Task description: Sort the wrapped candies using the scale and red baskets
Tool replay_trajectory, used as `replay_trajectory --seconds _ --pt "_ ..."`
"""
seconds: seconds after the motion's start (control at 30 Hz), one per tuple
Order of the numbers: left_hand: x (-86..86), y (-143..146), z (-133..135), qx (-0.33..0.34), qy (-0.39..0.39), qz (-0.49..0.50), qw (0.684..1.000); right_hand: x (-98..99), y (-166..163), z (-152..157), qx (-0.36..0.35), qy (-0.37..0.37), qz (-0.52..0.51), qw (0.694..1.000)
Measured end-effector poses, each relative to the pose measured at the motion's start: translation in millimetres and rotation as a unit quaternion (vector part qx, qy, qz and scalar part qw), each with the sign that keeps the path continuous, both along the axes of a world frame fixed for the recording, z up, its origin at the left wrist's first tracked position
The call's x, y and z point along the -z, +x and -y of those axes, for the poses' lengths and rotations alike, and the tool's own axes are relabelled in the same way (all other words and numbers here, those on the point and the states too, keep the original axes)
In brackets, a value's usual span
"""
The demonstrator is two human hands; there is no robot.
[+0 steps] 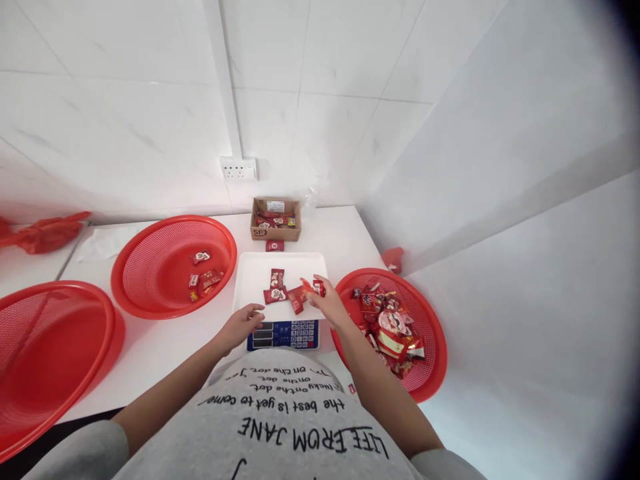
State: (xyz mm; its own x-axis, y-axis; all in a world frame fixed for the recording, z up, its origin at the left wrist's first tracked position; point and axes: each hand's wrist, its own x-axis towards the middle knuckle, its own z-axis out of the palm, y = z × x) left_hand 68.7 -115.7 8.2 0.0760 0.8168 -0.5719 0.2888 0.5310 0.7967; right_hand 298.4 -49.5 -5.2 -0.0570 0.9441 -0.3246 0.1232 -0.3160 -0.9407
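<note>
A digital scale with a white tray [247, 273] stands in front of me, its blue keypad panel [283, 335] nearest my body. Several small red snack packets [275, 295] lie on the tray. Over the tray's right side, my right hand [327, 303] is closed around a red snack packet [319, 287]; its fingers partly cover it, along with an orange-red bit beside it. My left hand [245, 325] hovers at the tray's front left edge, fingers loosely curved and apart, with nothing in them.
On the right, a red mesh basket [437, 333] holds many packets. Another red basket [120, 283] at left contains several packets; a third [103, 320] stands nearer. Behind the tray are a cardboard box [277, 233] of packets and one loose red packet [275, 246]. Walls bound the back and right.
</note>
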Motion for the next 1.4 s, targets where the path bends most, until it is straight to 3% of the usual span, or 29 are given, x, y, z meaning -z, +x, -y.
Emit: replay_trajectory --seconds 0.1,0.27,0.5,0.6,0.73,0.9,1.1,1.3,1.4 --pt "-1.6 -3 2 -0.009 -0.01 0.008 1.0 -2.5 -2 1 -0.037 -0.003 0.041 0.998" --pt "-1.8 -4 4 -0.015 -0.007 0.01 1.0 -6.5 -2 1 -0.035 0.044 0.072 0.996" --pt "5.4 -2 3 0.004 0.014 0.004 1.0 13.1 -5 8 -0.046 0.08 0.131 0.987" --pt "6.9 -1 3 0.008 0.017 0.004 1.0 18.7 -7 17 -0.12 0.125 0.213 0.962" --pt "6.3 1 4 0.011 0.013 0.003 1.0 24.1 -17 27 -0.202 0.125 0.31 0.921" --pt "7.3 1 4 0.01 0.018 0.014 1.0 27.3 -28 31 -0.255 0.163 0.342 0.889" --pt "7.1 1 4 0.01 0.009 0.019 1.0 28.8 -30 23 -0.233 0.171 0.37 0.883" --pt "3.1 -1 5 0.014 0.004 0.008 1.0 31.4 -26 -5 -0.174 0.197 0.411 0.873" --pt "0.8 -1 5 0.007 0.001 0.009 1.0 32.1 -26 -18 -0.184 0.201 0.433 0.859"
